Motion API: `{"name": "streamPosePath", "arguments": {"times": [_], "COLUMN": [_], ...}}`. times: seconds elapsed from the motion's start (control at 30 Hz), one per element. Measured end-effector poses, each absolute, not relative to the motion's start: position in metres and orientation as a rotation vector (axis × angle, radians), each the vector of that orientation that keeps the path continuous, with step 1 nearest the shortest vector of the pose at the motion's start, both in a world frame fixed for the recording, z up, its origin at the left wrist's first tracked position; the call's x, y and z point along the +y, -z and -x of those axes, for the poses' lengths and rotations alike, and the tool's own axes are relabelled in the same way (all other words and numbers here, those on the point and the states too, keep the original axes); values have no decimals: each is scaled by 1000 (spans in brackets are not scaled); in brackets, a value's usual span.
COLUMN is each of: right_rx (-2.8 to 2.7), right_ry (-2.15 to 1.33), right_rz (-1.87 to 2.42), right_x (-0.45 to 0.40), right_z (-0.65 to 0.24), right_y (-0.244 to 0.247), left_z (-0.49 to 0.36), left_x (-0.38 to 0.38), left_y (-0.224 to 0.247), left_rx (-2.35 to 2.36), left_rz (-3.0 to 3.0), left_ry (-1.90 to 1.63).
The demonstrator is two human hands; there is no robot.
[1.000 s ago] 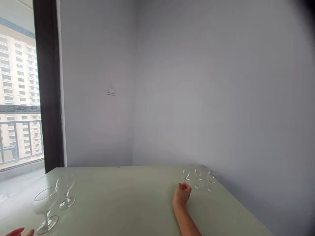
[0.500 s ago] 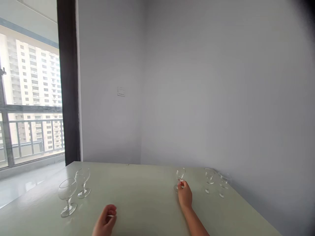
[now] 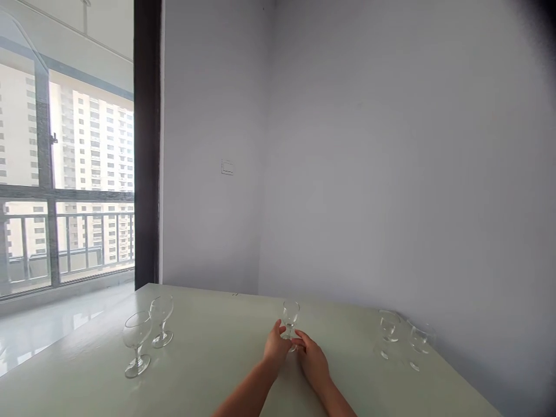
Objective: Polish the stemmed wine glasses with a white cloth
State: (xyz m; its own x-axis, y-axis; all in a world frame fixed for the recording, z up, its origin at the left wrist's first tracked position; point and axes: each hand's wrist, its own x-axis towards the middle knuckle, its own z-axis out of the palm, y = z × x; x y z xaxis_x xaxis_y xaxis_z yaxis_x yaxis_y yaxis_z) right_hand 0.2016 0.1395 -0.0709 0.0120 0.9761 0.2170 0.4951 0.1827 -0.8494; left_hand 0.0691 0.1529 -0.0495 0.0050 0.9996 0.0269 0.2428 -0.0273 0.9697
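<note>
A clear stemmed glass (image 3: 291, 311) stands upright at the middle of the table, close to both hands. From its left side, my left hand (image 3: 277, 344) has its thumb and fingers closed round the stem. My right hand (image 3: 313, 360) meets it from the right, with bent fingers on the lower stem near the foot. Part of the stem and foot is hidden by the fingers. On the left stand two more stemmed glasses, a nearer one (image 3: 137, 331) and one slightly behind it (image 3: 161, 311).
Two further glasses, one (image 3: 389, 326) and another (image 3: 420, 339), stand near the table's right edge by the wall. The pale glossy table (image 3: 208, 370) reaches back to a grey wall (image 3: 330, 174) with a switch (image 3: 227, 167). A window (image 3: 91, 145) lies at the left.
The middle glass has shifted left in the picture with my right hand. My left hand has come from the left to the stem. The view has turned slightly left.
</note>
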Motion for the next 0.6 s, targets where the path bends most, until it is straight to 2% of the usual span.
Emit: {"name": "streamPosePath", "arguments": {"times": [0.13, 0.27, 0.6], "right_rx": [-1552, -1419, -1140], "right_ry": [-737, -794, -1182], "right_rz": [1385, 1379, 1282], "right_x": [141, 143, 140], "right_z": [-204, -209, -224], "right_y": [71, 71, 56], "left_z": [-74, -41, 168], "left_x": [153, 131, 23], "left_y": [53, 61, 60], "left_rx": [1466, 1545, 1853], "left_rz": [-1478, -1518, -1141], "left_ry": [-1052, -1096, -1430]}}
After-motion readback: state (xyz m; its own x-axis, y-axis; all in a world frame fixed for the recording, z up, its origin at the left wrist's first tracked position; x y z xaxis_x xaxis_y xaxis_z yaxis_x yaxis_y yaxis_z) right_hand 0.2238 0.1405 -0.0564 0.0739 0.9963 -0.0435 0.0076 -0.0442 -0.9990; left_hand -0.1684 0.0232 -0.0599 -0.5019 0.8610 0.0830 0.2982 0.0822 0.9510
